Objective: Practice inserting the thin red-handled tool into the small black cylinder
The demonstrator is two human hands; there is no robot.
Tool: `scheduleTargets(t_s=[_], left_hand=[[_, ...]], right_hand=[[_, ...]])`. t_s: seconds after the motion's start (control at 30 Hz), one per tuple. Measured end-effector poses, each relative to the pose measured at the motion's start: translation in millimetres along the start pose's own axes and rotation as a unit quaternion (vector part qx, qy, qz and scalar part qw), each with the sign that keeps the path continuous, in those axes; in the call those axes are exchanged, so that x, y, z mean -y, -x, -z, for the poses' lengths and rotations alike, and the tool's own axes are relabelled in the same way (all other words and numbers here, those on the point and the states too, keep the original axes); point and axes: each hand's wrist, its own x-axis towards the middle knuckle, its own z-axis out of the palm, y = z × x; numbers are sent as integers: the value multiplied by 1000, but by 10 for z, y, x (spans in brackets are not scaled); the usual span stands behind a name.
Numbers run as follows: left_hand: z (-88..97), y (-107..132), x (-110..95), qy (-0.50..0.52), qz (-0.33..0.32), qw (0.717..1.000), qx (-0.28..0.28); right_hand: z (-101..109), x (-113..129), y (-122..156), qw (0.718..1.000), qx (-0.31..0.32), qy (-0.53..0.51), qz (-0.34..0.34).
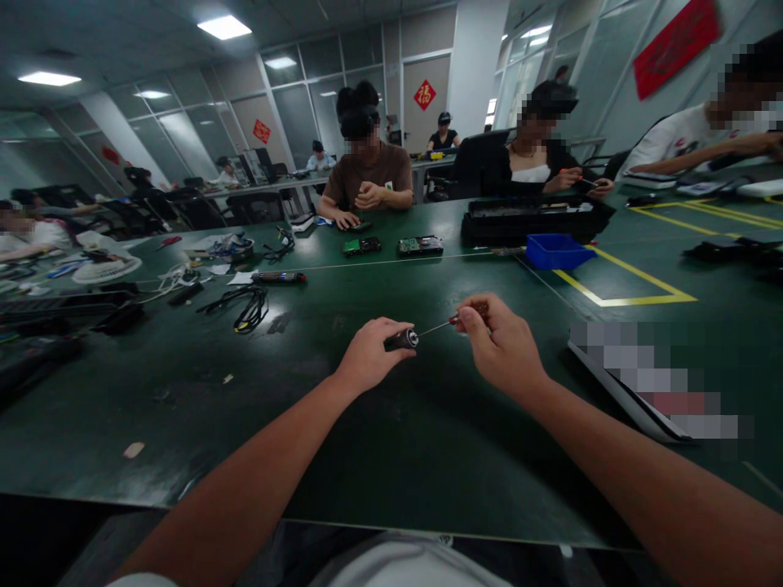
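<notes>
— Where does the black cylindrical part sit in the left hand?
— Between thumb and index finger, closed against its sides, thumb on the near side. Its round end face shows at the fingertips, turned toward the right hand.
— And what does that one have hold of?
— A screwdriver, thumb and fingers pinched around the reddish handle. The slim metal shaft juts out of the grip toward the cylinder.
— Touching it?
— The tip reaches right up to the end face; contact I can't tell.
— And the green table?
— Underneath; both pieces are held above it.
</notes>
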Motion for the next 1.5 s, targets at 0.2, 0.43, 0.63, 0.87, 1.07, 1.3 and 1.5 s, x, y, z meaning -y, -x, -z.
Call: scheduleTargets(t_s=[0.2, 0.43, 0.63, 0.87, 1.07, 1.3, 1.5], left_hand=[[-1, -1, 8, 42, 23, 999, 3], [-57, -19, 57, 160, 85, 983, -21], [-79, -62, 126, 259, 122, 958, -26], [5, -165, 94, 354, 197, 914, -33], [191, -581, 223, 171, 187, 967, -23], [38, -1046, 472, -115, 123, 980, 110], [-181, -1165, 529, -141, 111, 969, 169]], right_hand=[[18, 14, -6, 1000, -24, 16, -6], [18, 9, -6, 999, -44, 13, -5], [21, 7, 2, 999, -50, 1, -5], [33, 15, 11, 998, -55, -9, -7], [42, 39, 1, 999, -49, -6, 0], [32, 21, -7, 999, -51, -4, 10], [36, 25, -9, 999, -45, 3, 19]])
